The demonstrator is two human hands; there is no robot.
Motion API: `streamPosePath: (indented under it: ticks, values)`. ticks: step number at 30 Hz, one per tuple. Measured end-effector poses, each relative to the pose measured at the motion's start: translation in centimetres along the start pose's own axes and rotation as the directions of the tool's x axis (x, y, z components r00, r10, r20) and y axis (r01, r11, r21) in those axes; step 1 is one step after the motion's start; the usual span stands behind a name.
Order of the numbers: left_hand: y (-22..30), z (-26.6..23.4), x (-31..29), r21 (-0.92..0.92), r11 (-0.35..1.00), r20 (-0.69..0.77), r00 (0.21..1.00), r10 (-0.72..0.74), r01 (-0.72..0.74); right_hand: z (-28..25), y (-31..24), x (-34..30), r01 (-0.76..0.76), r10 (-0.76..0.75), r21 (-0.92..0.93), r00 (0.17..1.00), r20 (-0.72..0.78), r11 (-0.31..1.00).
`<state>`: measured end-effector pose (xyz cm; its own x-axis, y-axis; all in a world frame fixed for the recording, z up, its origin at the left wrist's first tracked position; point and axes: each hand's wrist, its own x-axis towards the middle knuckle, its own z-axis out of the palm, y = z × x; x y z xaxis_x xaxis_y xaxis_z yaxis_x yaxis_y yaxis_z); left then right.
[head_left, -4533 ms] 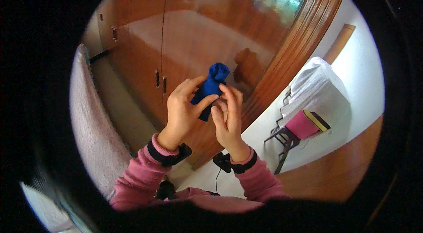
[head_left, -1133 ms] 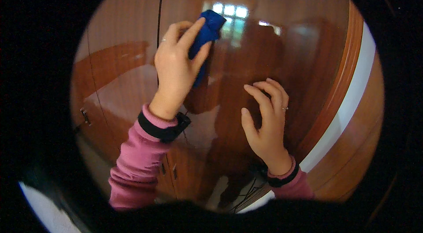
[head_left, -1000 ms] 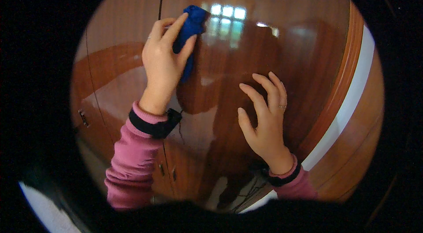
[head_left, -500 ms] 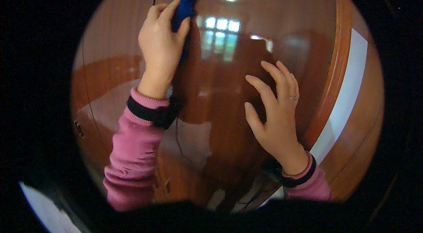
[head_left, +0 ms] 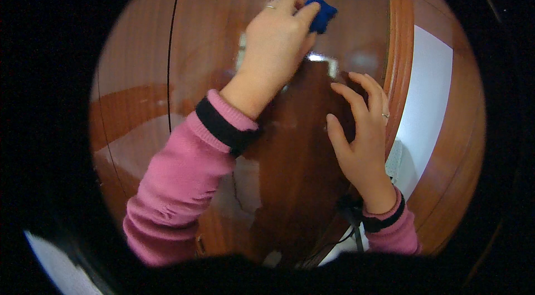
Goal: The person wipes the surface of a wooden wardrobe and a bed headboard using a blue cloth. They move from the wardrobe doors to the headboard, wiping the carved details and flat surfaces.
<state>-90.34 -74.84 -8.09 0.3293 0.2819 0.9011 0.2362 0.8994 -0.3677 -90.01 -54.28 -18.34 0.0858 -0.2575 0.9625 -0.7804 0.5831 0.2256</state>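
Bunched in the fingers of my left hand [head_left: 276, 38] is a blue cloth [head_left: 323, 15], pressed against a glossy brown wooden panel [head_left: 301, 183] high up in the view. Part of the cloth is covered by the hand. Lower and to the right, my right hand [head_left: 362, 127] is held with its fingers apart and slightly curled, nothing in it. It is close to the panel's right part; whether the fingertips touch the surface I cannot tell.
A raised wooden trim [head_left: 400, 61] edges the panel on the right, with a white strip [head_left: 432, 83] beyond it. A dark seam [head_left: 171, 61] runs down the left side. A pale perforated object [head_left: 394, 158] shows beside my right wrist, with dark cables [head_left: 345, 236] below.
My left hand has swept right across the panel with the blue cloth. The view has shifted, so the trim and white strip appear further left. My right hand stays open.
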Motion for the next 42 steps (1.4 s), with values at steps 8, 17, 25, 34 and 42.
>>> streamPosePath:
  ticks: [8,17,25,34,42]
  values:
    - [-0.2,0.5,-0.6,-0.184,0.942,0.067,0.952,0.298,-0.282,2.5,-2.1,0.2,-0.034,0.033,-0.026,0.999,-0.029,0.999]
    - [-5.6,-0.9,0.6,0.035,0.984,0.084,0.982,0.169,-0.173,4.0,-5.2,0.6,-0.048,0.048,-0.062,0.999,-0.004,0.997]
    - [-12.8,-3.0,1.0,0.243,0.969,0.026,0.999,0.043,-0.048,4.5,-5.2,1.1,0.012,-0.012,0.013,1.0,0.017,1.0]
    - [-16.3,-7.4,-0.3,0.309,0.948,0.008,0.997,-0.081,0.074,7.4,-7.1,2.2,0.066,-0.072,0.14,0.997,0.035,0.988]
    - [-22.7,-10.3,-2.7,0.456,0.887,0.033,0.995,-0.097,0.071,10.9,-10.9,2.2,0.027,-0.038,0.195,0.998,0.054,0.98]
